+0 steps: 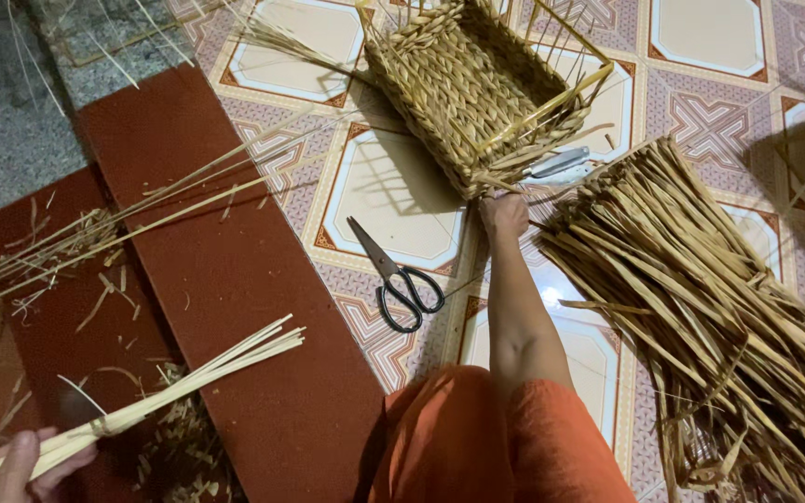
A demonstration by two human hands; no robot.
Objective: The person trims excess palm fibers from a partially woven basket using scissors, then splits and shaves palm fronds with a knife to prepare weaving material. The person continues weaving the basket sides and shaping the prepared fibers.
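My left hand (25, 466) is at the bottom left, closed around a bundle of pale thin reeds (207, 368) that fans out up and to the right. My right hand (503, 214) reaches forward from an orange sleeve and grips the near corner of a half-woven straw basket (472, 88). The basket lies tilted on the patterned tile floor, with loose upright stakes sticking out of its open rim.
Black-handled scissors (398, 275) lie on the tiles left of my right arm. A metal tool (559, 163) rests by the basket's right side. A big pile of flat dried strands (710, 317) fills the right. Loose straws (142, 210) and scraps (179, 447) lie on the red floor band.
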